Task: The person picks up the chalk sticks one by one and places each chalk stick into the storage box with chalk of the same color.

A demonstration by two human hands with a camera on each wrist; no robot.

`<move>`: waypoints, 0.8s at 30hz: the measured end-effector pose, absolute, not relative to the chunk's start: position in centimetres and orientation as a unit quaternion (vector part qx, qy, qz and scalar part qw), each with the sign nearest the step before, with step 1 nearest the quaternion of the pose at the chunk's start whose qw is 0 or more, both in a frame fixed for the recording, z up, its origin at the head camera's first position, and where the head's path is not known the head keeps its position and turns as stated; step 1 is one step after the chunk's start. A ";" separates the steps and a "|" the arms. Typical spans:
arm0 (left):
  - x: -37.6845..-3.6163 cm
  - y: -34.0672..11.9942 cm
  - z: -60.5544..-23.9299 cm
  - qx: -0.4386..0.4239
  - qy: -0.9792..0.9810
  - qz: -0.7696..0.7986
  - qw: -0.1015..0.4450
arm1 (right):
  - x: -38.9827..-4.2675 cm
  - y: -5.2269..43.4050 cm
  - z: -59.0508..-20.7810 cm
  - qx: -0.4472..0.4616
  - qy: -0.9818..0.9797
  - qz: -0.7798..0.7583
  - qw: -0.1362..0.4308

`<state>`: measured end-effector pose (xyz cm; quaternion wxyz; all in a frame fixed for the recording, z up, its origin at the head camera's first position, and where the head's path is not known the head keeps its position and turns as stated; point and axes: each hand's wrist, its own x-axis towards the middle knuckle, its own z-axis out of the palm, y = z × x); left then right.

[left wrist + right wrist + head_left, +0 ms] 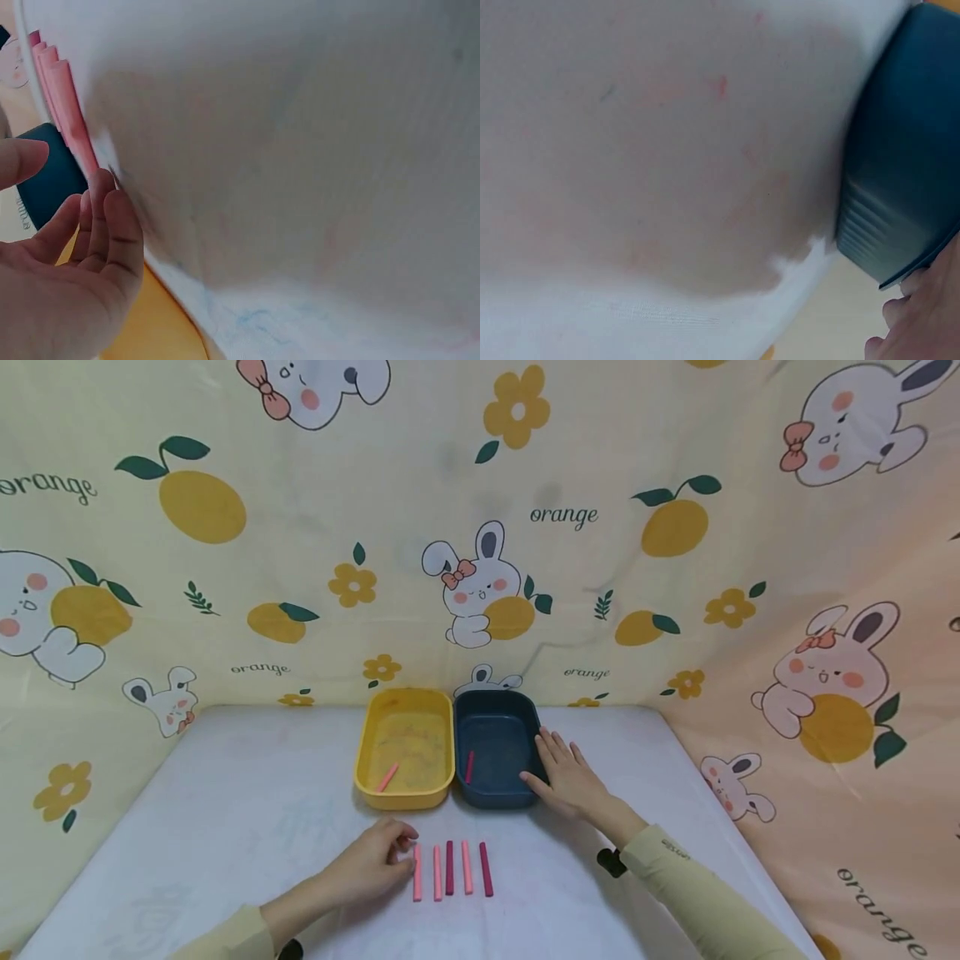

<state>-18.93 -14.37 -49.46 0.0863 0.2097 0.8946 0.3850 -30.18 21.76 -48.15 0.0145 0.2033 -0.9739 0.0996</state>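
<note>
A row of several crayons, light pink [437, 874] and dark red [449, 868], lies on the table. My left hand [372, 862] is at the row's left end, beside the leftmost pink crayon [417, 878]. In the left wrist view, its thumb and loosely bent fingers [124, 225] stand apart, with the pink crayons [69, 105] just beyond. My right hand [572, 785] rests against the right side of the dark blue bin [498, 799], fingers extended and thumb over the rim. One dark red crayon [470, 767] lies inside that bin.
A yellow bin [405, 802] stands against the blue bin's left side, with one pink crayon [387, 777] in it. Both are near the back edge of the white table [247, 802]. A printed cloth [600, 568] hangs behind and along the sides.
</note>
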 end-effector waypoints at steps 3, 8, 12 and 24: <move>-19.2 -14.2 -49.6 0.214 0.899 0.371 0.094 | -30.1 21.8 -48.1 0.200 -0.975 0.095 0.007; -19.6 -13.8 -49.8 0.210 0.908 0.349 0.098 | -30.1 21.7 -48.0 0.197 -0.976 0.088 0.002; -19.7 -13.4 -49.9 0.188 0.915 0.339 0.113 | -30.2 21.6 -48.0 0.197 -0.976 0.089 0.003; -19.8 -12.9 -50.0 0.167 0.923 0.325 0.122 | -30.0 21.7 -48.0 0.198 -0.975 0.095 0.003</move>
